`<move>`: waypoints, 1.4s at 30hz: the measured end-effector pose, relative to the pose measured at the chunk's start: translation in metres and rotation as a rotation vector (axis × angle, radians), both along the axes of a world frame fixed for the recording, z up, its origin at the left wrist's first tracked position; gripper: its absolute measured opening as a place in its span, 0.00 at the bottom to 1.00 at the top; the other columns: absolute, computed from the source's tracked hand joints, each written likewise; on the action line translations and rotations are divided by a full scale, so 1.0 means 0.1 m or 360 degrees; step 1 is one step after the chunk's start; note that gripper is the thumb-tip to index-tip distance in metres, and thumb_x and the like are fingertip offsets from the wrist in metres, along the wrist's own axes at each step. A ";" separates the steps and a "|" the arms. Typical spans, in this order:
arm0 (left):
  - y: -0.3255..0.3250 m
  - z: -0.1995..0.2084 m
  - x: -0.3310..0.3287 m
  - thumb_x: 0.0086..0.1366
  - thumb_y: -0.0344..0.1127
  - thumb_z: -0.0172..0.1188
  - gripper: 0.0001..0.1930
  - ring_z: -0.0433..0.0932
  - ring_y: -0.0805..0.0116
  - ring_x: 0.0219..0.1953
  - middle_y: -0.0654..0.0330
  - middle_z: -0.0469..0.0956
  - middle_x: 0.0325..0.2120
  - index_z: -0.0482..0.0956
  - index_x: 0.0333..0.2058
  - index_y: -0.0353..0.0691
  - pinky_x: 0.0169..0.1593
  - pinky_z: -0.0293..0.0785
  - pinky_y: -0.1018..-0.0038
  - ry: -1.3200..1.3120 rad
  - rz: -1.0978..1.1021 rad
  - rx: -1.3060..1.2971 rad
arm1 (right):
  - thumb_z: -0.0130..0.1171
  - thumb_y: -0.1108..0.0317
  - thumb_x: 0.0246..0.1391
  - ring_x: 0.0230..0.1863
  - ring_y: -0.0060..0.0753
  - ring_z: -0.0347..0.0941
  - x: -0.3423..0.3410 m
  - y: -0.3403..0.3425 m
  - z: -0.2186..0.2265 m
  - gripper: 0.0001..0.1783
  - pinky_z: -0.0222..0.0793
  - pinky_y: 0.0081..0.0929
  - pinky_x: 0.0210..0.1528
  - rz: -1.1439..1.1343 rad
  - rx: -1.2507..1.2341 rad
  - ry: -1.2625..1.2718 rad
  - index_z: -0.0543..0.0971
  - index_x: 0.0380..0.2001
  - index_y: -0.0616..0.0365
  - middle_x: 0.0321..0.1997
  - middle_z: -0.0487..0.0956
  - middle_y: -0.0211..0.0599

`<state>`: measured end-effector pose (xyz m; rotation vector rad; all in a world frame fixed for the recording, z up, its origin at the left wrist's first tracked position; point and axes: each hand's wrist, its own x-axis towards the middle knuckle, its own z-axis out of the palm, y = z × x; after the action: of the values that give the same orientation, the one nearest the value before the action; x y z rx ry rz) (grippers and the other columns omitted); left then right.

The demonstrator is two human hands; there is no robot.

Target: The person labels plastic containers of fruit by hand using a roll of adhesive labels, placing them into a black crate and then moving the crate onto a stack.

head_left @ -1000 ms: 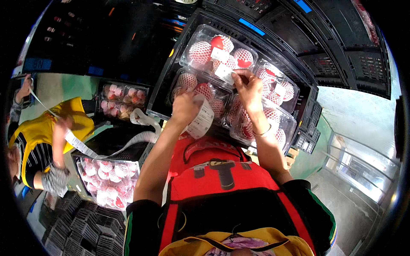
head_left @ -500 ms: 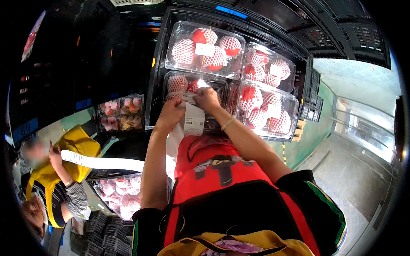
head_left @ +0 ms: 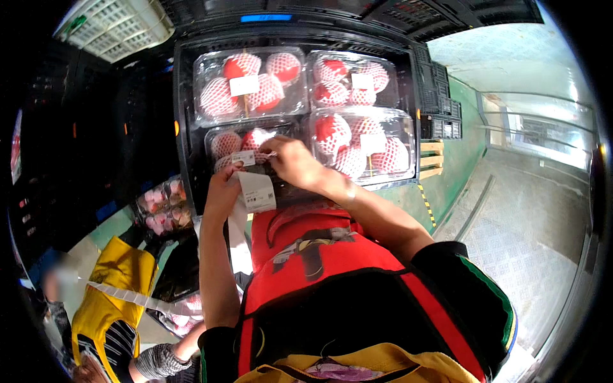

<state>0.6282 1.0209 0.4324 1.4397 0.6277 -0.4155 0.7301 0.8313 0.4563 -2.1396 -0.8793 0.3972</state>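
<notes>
Over a black crate (head_left: 181, 147), my left hand (head_left: 222, 191) is closed on a strip of white printed labels (head_left: 258, 193) that hangs down toward my red apron. My right hand (head_left: 295, 165) pinches the edge of a small white label (head_left: 243, 157) just above the strip. Below both hands is a clear plastic box (head_left: 214, 136) of red fruit in foam nets, partly covered by them. Three more clear boxes sit around it: one at the far left (head_left: 202, 64), one at the far right (head_left: 389, 67) and one at the near right (head_left: 408, 121), each bearing a white label.
At the left, a person in a yellow apron (head_left: 115, 265) stands by a long white label strip (head_left: 131, 295) and more fruit boxes (head_left: 159, 204). Black crates (head_left: 440, 121) and a wooden pallet (head_left: 431, 159) stand at the right. A white basket (head_left: 115, 29) is at the far left.
My view has shifted, so the crate appears farther left. My hands have drawn slightly apart, with the small label now between them. The person at the left has lowered the raised hand.
</notes>
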 end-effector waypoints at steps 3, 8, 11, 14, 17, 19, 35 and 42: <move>-0.20 0.12 0.09 0.54 0.22 0.51 0.17 0.70 0.64 0.54 0.48 0.70 0.53 0.74 0.44 0.31 0.57 0.63 0.71 -0.0507 -0.0201 -0.0261 | 0.59 0.81 0.40 0.37 0.49 0.73 0.19 -0.93 0.54 0.18 0.70 0.38 0.42 -0.0465 -0.0109 -0.0412 0.75 0.39 0.62 0.36 0.76 0.47; -1.09 0.16 0.39 0.51 0.25 0.59 0.11 0.70 0.62 0.51 0.53 0.73 0.41 0.73 0.35 0.35 0.53 0.66 0.71 -0.0973 -0.0497 -0.0124 | 0.61 0.63 0.50 0.41 0.43 0.72 0.67 -2.30 0.66 0.25 0.67 0.34 0.44 -0.1107 -0.0652 -0.0611 0.69 0.50 0.62 0.40 0.75 0.49; -1.50 0.19 0.47 0.52 0.23 0.55 0.04 0.70 0.69 0.35 0.59 0.68 0.29 0.73 0.29 0.34 0.39 0.67 0.73 -0.1146 -0.0337 0.0148 | 0.55 0.44 0.55 0.42 0.28 0.73 0.66 -2.58 0.50 0.33 0.68 0.28 0.44 -0.1385 -0.0089 0.0929 0.68 0.52 0.62 0.43 0.77 0.37; -1.66 0.25 0.49 0.50 0.25 0.56 0.05 0.71 0.62 0.37 0.56 0.70 0.30 0.74 0.28 0.34 0.40 0.68 0.70 -0.1036 -0.0197 0.0623 | 0.55 0.43 0.53 0.49 0.31 0.71 0.57 -2.53 0.47 0.35 0.65 0.29 0.51 -0.1414 0.0127 0.0863 0.69 0.51 0.64 0.48 0.74 0.42; -1.54 0.34 0.39 0.45 0.27 0.59 0.08 0.71 0.52 0.39 0.51 0.72 0.31 0.76 0.28 0.36 0.45 0.67 0.64 -0.0845 -0.0154 0.0627 | 0.61 0.59 0.54 0.43 0.25 0.70 0.50 -2.33 0.59 0.25 0.68 0.22 0.45 -0.1272 0.0463 0.0840 0.70 0.47 0.67 0.44 0.75 0.39; -1.32 0.40 0.26 0.45 0.26 0.59 0.09 0.71 0.53 0.40 0.51 0.72 0.31 0.77 0.28 0.35 0.46 0.67 0.63 -0.0767 -0.0060 0.0541 | 0.60 0.63 0.55 0.40 0.25 0.71 0.43 -2.11 0.67 0.20 0.69 0.22 0.41 -0.1199 0.0419 0.0694 0.70 0.44 0.67 0.41 0.75 0.40; 0.08 0.66 -0.32 0.52 0.21 0.51 0.07 0.77 0.56 0.41 0.49 0.77 0.39 0.74 0.31 0.30 0.44 0.71 0.71 -0.0735 0.0033 0.1415 | 0.60 0.70 0.48 0.40 0.43 0.77 0.22 -0.97 0.43 0.25 0.72 0.33 0.43 -0.0073 -0.0625 0.0279 0.70 0.51 0.63 0.42 0.77 0.54; 0.71 0.42 0.10 0.59 0.27 0.53 0.13 0.74 0.68 0.45 0.56 0.75 0.48 0.74 0.44 0.30 0.49 0.68 0.75 -0.0278 0.0559 0.0964 | 0.65 0.73 0.38 0.56 0.53 0.60 1.13 -2.29 0.57 0.38 0.56 0.43 0.58 -0.1029 -0.0669 -0.1093 0.63 0.55 0.60 0.55 0.66 0.50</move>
<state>0.6382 1.0919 0.4749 1.8630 0.8893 0.1988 0.8433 0.6021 0.5131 -2.8540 -0.4020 -0.5628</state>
